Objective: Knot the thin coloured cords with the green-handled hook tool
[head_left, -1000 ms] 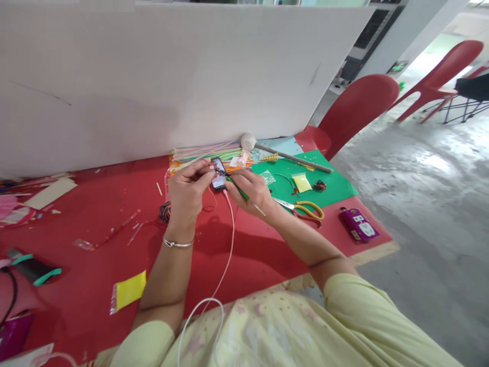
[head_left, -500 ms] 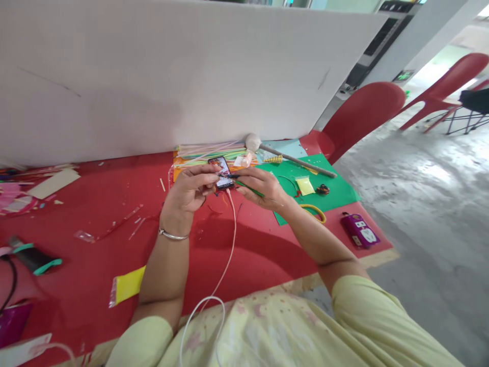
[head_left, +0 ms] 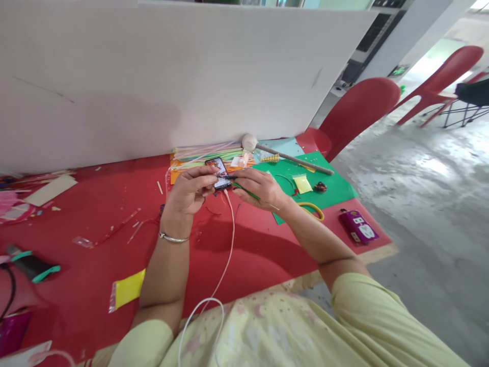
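Observation:
My left hand (head_left: 191, 189) is closed in a pinch, its fingertips at the left end of a thin dark strip (head_left: 230, 177). My right hand (head_left: 260, 187) grips the other end of this strip; its exact kind is too small to make out. A thin green stem (head_left: 246, 190) also lies in my right hand, under the fingers, and a pale wire-like end (head_left: 273, 206) sticks out near the wrist. Just behind the fingertips lies a lit phone (head_left: 217, 165), partly covered by my hands, with a white cable (head_left: 231, 224) plugged into it.
Pipe cleaners (head_left: 208, 153) lie along the white board (head_left: 133, 81). On green paper (head_left: 332, 193) rest a ball-topped rod (head_left: 294, 157), a yellow packet (head_left: 303, 184) and yellow-handled scissors (head_left: 315, 210). A purple box (head_left: 358, 227) stands right; a glue gun (head_left: 32, 264) and yellow packet (head_left: 130, 288) lie left.
Both hands stay together over the phone, still pinching the dark strip, with only slight finger movement. The whole view has shifted a little.

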The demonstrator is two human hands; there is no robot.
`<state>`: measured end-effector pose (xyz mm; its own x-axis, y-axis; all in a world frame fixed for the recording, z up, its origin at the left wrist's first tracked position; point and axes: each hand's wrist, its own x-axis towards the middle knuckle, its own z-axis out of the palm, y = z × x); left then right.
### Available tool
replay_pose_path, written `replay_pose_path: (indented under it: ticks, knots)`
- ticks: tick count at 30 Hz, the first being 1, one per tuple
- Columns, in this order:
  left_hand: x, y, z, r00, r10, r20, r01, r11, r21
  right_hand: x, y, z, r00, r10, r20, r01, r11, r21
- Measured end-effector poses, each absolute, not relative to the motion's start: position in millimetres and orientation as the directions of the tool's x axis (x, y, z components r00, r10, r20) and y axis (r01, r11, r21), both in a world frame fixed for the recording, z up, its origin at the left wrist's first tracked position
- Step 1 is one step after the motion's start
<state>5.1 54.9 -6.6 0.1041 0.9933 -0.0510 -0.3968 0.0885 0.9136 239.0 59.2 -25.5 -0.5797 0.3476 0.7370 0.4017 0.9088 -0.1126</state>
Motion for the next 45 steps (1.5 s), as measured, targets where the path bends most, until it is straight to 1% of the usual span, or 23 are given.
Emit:
replay_pose_path:
  ticks: [2, 8, 13, 17, 20, 23, 26, 29, 32, 34, 35, 37, 39, 40, 42, 43, 45]
  knots:
    - [6.2, 54.6, -6.2, 0.105, 0.994, -0.043, -0.408, 0.083, 0.909, 238.6, 59.2, -26.3, -0.573, 0.333, 0.748, 0.405, 0.909, -0.095]
    - [7.1, 54.2, -5.2, 0.057, 0.998, -0.032, -0.388, 0.052, 0.92, 238.3, 61.0, -28.4, -0.597, 0.364, 0.715, 0.412, 0.904, -0.116]
    - [9.8, 53.5, -5.0, 0.042, 0.999, -0.021, -0.377, 0.035, 0.926, 237.6, 59.7, -28.9, -0.588, 0.372, 0.718, 0.422, 0.899, -0.121]
    - [18.3, 51.5, -6.7, -0.036, 0.998, 0.056, -0.37, -0.065, 0.927, 234.5, 55.9, -30.4, -0.523, 0.404, 0.75, 0.464, 0.874, -0.147]
    - [24.1, 49.7, -7.1, -0.092, 0.987, 0.128, -0.349, -0.152, 0.924, 231.2, 52.7, -31.3, -0.468, 0.394, 0.791, 0.447, 0.878, -0.173]
    - [25.8, 49.1, -6.6, -0.094, 0.986, 0.135, -0.333, -0.159, 0.93, 227.0, 50.5, -34.2, -0.443, 0.374, 0.815, 0.43, 0.886, -0.173]
    - [26.8, 49.8, -9.1, -0.114, 0.987, 0.117, -0.305, -0.147, 0.941, 221.3, 50.6, -41.2, -0.416, 0.365, 0.833, 0.485, 0.864, -0.136]
    - [31.1, 50.5, -16.8, -0.204, 0.961, 0.187, -0.208, -0.229, 0.951, 215.4, 51.3, -47.8, -0.394, 0.43, 0.812, 0.572, 0.807, -0.149]
    - [36.0, 50.8, -24.8, -0.288, 0.906, 0.311, -0.059, -0.341, 0.938, 212.5, 49.5, -46.3, -0.37, 0.499, 0.784, 0.582, 0.782, -0.223]
    - [36.5, 51.4, -26.1, -0.306, 0.89, 0.338, -0.029, -0.364, 0.931, 212.9, 46.4, -40.3, -0.341, 0.526, 0.779, 0.51, 0.8, -0.317]
    - [35.5, 51.8, -25.1, -0.298, 0.9, 0.318, -0.061, -0.351, 0.934, 213.6, 44.8, -36.7, -0.32, 0.549, 0.772, 0.446, 0.806, -0.389]
    - [32.3, 52.5, -20.3, -0.23, 0.947, 0.225, -0.199, -0.272, 0.941, 215.1, 42.2, -30.1, -0.277, 0.631, 0.725, 0.277, 0.775, -0.568]
    - [29.1, 52.4, -14.0, -0.08, 0.991, 0.106, -0.331, -0.126, 0.935, 216.1, 41.0, -26.1, -0.252, 0.742, 0.622, 0.103, 0.659, -0.745]
    - [27.9, 52.0, -11.2, -0.046, 0.995, 0.083, -0.363, -0.094, 0.927, 216.3, 40.9, -25.1, -0.242, 0.79, 0.563, 0.041, 0.588, -0.808]
    - [27.0, 51.2, -7.6, -0.03, 0.996, 0.082, -0.376, -0.087, 0.922, 216.2, 40.8, -24.2, -0.218, 0.841, 0.495, 0.0, 0.507, -0.862]
    - [27.0, 50.9, -7.0, -0.039, 0.995, 0.095, -0.368, -0.102, 0.924, 216.1, 40.6, -24.0, -0.207, 0.842, 0.498, 0.017, 0.512, -0.859]
    - [27.2, 50.9, -7.5, -0.049, 0.992, 0.114, -0.352, -0.124, 0.928, 216.3, 39.5, -22.9, -0.207, 0.809, 0.55, 0.08, 0.574, -0.815]
